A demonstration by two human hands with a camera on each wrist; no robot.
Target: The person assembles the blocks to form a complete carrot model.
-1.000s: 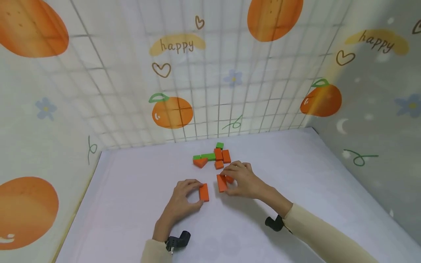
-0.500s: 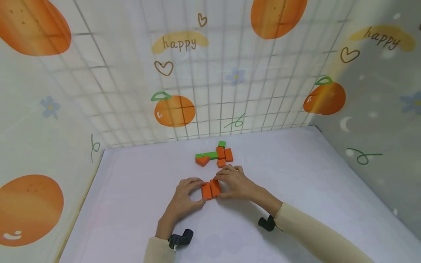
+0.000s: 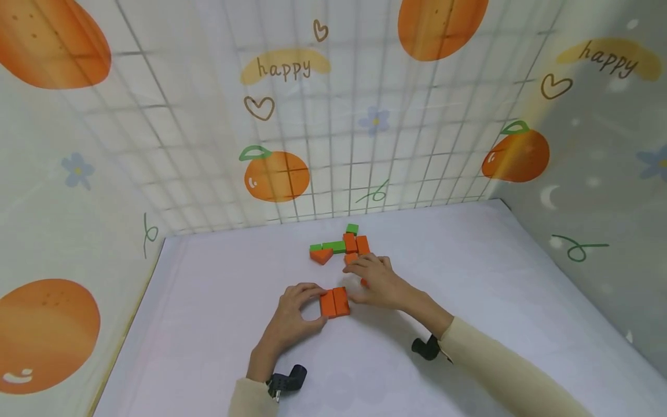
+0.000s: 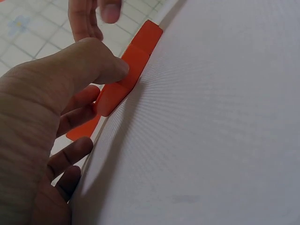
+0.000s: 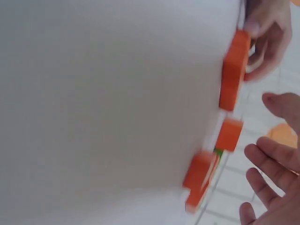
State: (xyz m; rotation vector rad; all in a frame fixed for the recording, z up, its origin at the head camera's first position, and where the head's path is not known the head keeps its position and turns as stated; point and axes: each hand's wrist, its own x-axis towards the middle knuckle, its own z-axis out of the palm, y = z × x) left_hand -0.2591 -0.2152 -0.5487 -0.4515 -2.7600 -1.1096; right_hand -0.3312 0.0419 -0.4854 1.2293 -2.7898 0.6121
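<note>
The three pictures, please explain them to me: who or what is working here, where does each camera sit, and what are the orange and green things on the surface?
No machine works here: a person uses two bare hands. The wide picture comes from a camera on the person's head, looking down at a pale table walled by sheets printed with oranges. The other two come from small cameras strapped to each wrist, so they look sideways and tilted.

The left hand holds a pair of orange blocks lying side by side; its thumb presses on them in the left wrist view. The right hand holds nothing, with loose fingers, beside the pair. Behind lies a cluster of orange and green blocks.
</note>
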